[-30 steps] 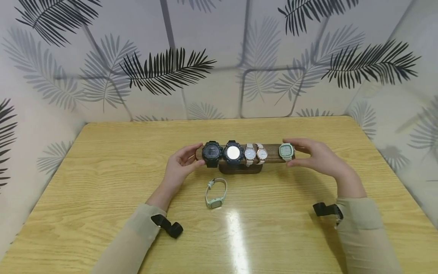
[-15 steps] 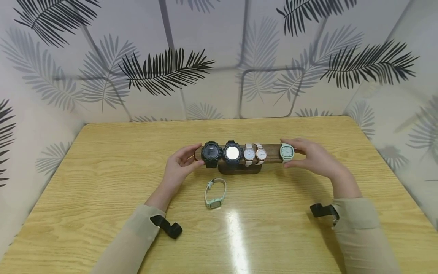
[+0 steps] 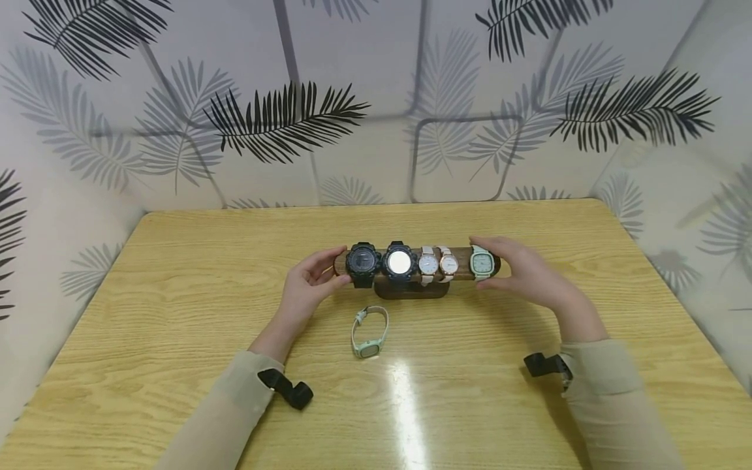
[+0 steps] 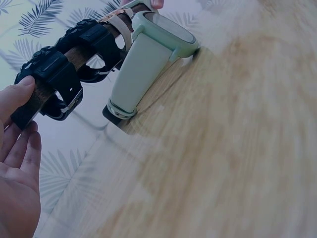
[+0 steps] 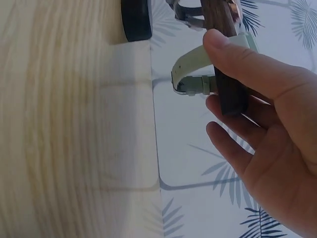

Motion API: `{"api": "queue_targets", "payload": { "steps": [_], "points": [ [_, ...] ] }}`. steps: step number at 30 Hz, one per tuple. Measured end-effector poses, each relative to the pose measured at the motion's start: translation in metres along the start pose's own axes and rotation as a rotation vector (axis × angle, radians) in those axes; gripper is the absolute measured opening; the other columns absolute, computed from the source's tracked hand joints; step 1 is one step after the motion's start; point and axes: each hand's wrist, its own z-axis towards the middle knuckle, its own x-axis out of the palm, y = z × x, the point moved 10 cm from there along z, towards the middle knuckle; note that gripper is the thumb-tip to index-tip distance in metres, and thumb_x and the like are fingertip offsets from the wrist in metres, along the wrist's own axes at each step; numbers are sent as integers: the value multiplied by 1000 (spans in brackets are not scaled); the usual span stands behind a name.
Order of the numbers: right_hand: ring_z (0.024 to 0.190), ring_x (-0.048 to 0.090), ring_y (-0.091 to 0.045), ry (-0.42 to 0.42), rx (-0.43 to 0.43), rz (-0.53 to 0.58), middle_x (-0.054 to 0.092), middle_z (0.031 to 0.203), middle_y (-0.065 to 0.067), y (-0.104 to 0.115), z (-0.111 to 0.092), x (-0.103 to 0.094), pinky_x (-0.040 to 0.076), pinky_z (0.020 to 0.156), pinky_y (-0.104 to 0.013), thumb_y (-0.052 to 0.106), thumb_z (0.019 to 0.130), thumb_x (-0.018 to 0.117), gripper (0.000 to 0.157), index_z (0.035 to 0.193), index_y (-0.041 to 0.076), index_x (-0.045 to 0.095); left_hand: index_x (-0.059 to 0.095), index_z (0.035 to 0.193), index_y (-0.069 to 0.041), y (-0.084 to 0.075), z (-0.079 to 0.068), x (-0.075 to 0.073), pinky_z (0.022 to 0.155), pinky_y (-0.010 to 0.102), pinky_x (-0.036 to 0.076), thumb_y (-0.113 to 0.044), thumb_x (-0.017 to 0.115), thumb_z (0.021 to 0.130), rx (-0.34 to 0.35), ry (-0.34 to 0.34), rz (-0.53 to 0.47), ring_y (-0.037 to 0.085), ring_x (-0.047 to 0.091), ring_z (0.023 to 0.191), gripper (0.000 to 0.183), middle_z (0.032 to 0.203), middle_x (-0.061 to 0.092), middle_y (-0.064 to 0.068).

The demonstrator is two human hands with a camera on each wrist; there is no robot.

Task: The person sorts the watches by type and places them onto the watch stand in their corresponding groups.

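Note:
A dark wooden watch stand (image 3: 463, 264) stands on the table, its bar lying crosswise on a short base (image 3: 411, 291). My left hand (image 3: 307, 282) holds the bar's left end between thumb and fingers, beside a black watch (image 3: 362, 260). Near the right end, my right hand (image 3: 525, 269) pinches a mint-green watch (image 3: 482, 263) looped round the bar. In the right wrist view the thumb presses its strap (image 5: 195, 59), and the bar's dark end (image 5: 232, 99) sticks out past it. A second mint-green watch (image 3: 369, 350) lies buckled on the table in front.
Another black watch (image 3: 399, 262) with a glaring face and two slim pale-strapped watches (image 3: 427, 264) sit along the bar's middle. The wooden table (image 3: 235, 261) backs onto a leaf-patterned wall covering (image 3: 364, 156). Black wrist mounts (image 3: 288, 390) are strapped over both sleeves.
My right hand has slid the mint-green watch leftward along the bar, from its right tip inward, so the bar's end now shows beyond it. The left hand keeps its hold.

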Motion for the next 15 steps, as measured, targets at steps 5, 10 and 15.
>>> {"api": "queue_targets", "payload": {
  "steps": [5,10,15],
  "points": [
    [130,37,-39,-5,-21,-3,43,143,-19,9,4,6,28,109,-55,16,79,79,78,145,2,38,58,128,0,1,0,0,104,32,41,1,74,81,-1,2,0,22,52,122,51,131,57,12],
    [130,37,-41,-21,-36,11,43,142,-21,11,6,5,28,109,-56,14,77,81,80,143,-2,38,57,128,1,1,-1,0,104,32,41,3,74,81,0,0,3,22,52,122,50,132,57,12],
    [124,43,-40,-63,-35,9,50,133,-22,8,5,-1,32,106,-54,12,72,84,74,134,-4,47,57,129,1,2,-1,0,104,32,41,2,74,81,-5,0,9,22,52,122,50,132,56,12]
  ]
}}
